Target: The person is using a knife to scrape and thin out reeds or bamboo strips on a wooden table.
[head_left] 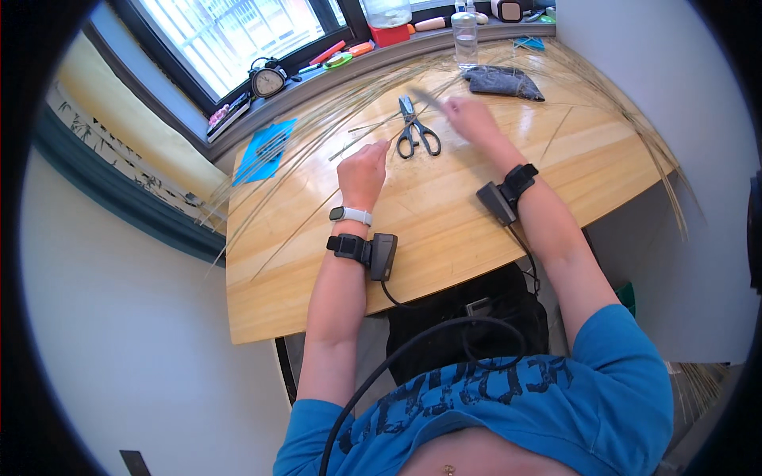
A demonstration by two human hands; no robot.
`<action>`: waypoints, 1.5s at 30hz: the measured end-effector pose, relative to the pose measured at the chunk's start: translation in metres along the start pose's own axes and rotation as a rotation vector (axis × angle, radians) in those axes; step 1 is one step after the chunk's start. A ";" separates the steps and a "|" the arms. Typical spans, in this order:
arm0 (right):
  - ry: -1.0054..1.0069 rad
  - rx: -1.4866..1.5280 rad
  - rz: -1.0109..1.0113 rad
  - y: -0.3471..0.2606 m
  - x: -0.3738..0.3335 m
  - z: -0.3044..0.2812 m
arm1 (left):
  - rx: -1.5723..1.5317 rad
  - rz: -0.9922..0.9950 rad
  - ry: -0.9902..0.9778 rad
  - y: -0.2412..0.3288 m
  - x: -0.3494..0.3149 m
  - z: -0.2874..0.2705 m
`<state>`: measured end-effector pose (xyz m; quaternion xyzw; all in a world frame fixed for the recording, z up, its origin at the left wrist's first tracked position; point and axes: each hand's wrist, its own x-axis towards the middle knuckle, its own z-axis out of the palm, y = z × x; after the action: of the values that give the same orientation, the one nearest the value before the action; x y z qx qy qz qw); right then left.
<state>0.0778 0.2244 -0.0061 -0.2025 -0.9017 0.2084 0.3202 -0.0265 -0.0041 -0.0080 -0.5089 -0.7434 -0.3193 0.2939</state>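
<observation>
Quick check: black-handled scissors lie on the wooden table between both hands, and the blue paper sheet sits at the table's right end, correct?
Not quite. In the head view the black-handled scissors do lie on the wooden table between the left hand and right hand, but the blue paper sheet sits at its left end.

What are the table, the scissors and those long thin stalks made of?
Table: looks like varnished light wood, with grain lines and window glare. Scissors: grey metal blades, with dark handles that are probably plastic. Stalks: seemingly dried grass or straw, pale, thin and matte.
</observation>
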 end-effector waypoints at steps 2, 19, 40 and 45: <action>-0.117 0.176 -0.151 -0.021 -0.007 0.014 | 0.002 -0.002 0.007 -0.002 -0.001 0.003; 0.325 1.392 0.644 0.025 0.011 -0.016 | -0.070 0.025 0.034 -0.010 0.003 0.001; -0.176 1.132 0.419 -0.045 -0.013 0.008 | -0.116 -0.033 -0.123 0.000 0.000 -0.002; -0.067 0.666 0.352 -0.042 -0.009 -0.001 | 0.033 0.037 -0.042 -0.005 0.000 -0.001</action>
<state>0.0750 0.1858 0.0117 -0.2324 -0.7458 0.5484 0.2983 -0.0309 -0.0056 -0.0080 -0.5240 -0.7451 -0.2909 0.2925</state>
